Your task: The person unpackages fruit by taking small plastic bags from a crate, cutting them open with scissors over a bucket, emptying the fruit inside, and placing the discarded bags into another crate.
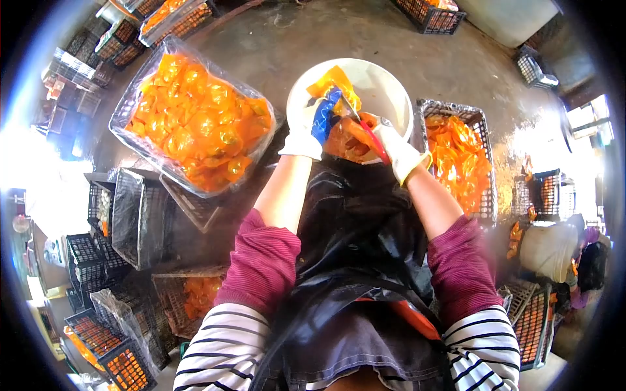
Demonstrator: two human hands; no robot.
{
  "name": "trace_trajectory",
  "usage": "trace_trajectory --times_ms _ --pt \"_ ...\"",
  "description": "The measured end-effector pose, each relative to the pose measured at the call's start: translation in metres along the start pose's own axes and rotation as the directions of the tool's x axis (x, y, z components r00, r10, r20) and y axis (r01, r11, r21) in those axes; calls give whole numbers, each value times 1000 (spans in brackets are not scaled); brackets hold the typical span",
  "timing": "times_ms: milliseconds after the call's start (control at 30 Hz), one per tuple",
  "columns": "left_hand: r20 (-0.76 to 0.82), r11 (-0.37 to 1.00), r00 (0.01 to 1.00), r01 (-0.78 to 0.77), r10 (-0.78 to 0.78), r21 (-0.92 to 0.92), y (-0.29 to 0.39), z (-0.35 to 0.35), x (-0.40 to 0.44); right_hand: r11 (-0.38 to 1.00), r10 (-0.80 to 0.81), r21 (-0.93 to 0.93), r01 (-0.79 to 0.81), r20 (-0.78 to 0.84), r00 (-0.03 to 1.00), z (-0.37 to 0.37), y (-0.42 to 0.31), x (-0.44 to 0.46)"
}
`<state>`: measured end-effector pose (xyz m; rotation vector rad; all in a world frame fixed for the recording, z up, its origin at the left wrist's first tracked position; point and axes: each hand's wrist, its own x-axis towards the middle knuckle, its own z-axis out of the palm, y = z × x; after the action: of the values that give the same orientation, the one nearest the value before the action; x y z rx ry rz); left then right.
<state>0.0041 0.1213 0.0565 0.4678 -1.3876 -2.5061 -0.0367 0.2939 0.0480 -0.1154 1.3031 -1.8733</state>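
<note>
Gloved hands over a white bowl, crates of orange pieces on both sides

Far left, low: black crate [134, 368], orange showing through its mesh. Upper left: plastic-lined crate [171, 32], more orange inside. Right of the low one, a plastic-wrapped crate [130, 218] stands tilted; contents cannot be made out. Below it, a brown basket [166, 283] with some orange stuff [201, 294] within.

Left of the bowl: big lined crate [122, 111], clear plastic over its rim, heaped with glossy orange pieces [195, 124].

Centre: white bowl [405, 107], round and wide, in front of the black apron [352, 221]. Left hand [306, 127], white glove with blue over the fingers, is closed around a yellow-orange piece [336, 81] above the bowl. Right hand [398, 153], white glove, is clenched on a red-handled tool [375, 140], its blade angled toward the left hand's fingers. Darker orange flesh [345, 140] lies between the hands at the bowl's near side; whether held or resting, cannot tell.

Right of the bowl: lined mesh crate [484, 124], filled with shiny orange pieces. Top, right of centre: small dark crate [433, 21] with orange inside. Far right: pale bucket [551, 251], contents unclear; below, a crate [536, 322] showing orange through its slats.
</note>
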Motion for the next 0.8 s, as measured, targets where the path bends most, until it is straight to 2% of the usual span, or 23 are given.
trace_trajectory --times_ms 33,100,167,200,233,267,333,400,500,600,667,700,733,800 --pt "-35 1000 999 20 -19 9 0 0 0 1000 9 -8 -9 -24 1000 -1 0 1" --pt "-73 963 997 15 5 268 -3 -8 6 999 21 -26 -23 -72 997 0 -4 2" --pt "-115 889 991 -13 73 459 -11 -16 14 983 47 -173 -58 -64 997 4 -13 -4" --pt "144 534 963 -247 229 808 -30 -40 29 973 31 -228 -45 -61 998 3 -13 -4" --pt "389 22 847 -425 363 905 -49 -65 45 959 16 -282 -31 -58 998 1 -12 -3" --pt "345 261 835 -480 429 837 -52 -61 43 948 -29 -319 11 -54 998 -9 -2 5" --pt "197 528 884 -417 423 739 -41 -42 29 862 -78 -505 37 -59 995 -8 -4 2" --pt "19 603 955 -202 296 772 -15 -17 13 652 -95 -759 9 -70 993 2 -17 -7" --pt "-98 503 970 -28 222 864 21 17 -14 731 -179 -682 27 -153 972 12 -22 -15" --pt "30 558 913 -275 408 783 -6 -7 10 753 -253 -656 57 -208 945 -4 -9 -4" --pt "61 807 921 -368 385 462 -25 -37 35 897 -383 -332 293 -249 889 -8 -6 -7" --pt "46 855 914 -394 403 337 -12 -42 23 906 -424 -139 401 -266 866 -6 -3 0" --pt "79 765 898 -411 432 496 13 -42 5 889 -453 -201 412 -249 856 -19 -4 9" --pt "145 502 862 -411 486 761 62 -42 -33 935 -331 -221 276 -270 904 -16 -25 0"
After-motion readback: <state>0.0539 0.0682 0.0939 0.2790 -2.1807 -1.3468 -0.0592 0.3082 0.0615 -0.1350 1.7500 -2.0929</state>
